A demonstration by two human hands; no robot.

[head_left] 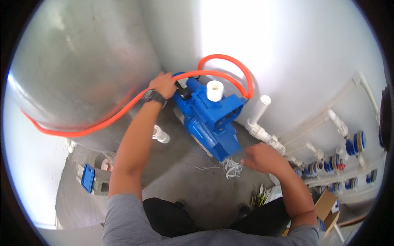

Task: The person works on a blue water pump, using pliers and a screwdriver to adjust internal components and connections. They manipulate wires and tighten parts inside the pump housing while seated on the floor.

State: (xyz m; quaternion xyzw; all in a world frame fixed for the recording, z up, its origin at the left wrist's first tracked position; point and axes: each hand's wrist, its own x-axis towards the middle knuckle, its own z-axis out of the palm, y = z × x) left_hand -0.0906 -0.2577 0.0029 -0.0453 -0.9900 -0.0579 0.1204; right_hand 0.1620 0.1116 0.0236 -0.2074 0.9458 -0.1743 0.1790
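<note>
A blue water pump (207,123) lies at a slant on the grey floor, with a white pipe fitting (214,91) upright on its top. At its far left end, my left hand (164,85) is closed on the pump's end, beside the orange hose (117,116); its fingertips are hidden. The hose runs behind the pump and loops back to its right side. By the pump's near end is my right hand (262,158), its fingers bent and smeared by motion. A tangle of whitish strands (233,168) lies just left of these fingers, under the pump's near corner.
A large metal tank (88,53) stands at left. White pipes (259,110) rise by the right wall, where several blue water meters (355,142) sit. A loose white fitting (161,134), a concrete block (99,184) with a blue lid (88,178), and a cardboard box (326,207) are nearby.
</note>
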